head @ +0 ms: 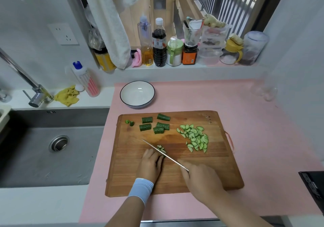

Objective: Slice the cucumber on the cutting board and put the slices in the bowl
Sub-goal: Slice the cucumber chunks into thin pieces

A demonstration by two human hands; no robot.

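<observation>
Bowl [137, 94] sitting empty on bench [245, 121]. Left hand [151, 163] pressing curled fingers onto cucumber piece [162, 150]; right hand [201, 179] gripping knife [164, 154], blade angling across cutting board [210, 170].

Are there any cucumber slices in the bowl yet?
No, the bowl shows only its bare white inside, while the cut slices lie piled on the cutting board.

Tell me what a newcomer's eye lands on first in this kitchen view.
First the knife, held in the right hand, cutting a cucumber piece that the left hand steadies near the middle of the cutting board. Next the pile of slices at the board's right, and the empty bowl beyond its far edge.
</observation>
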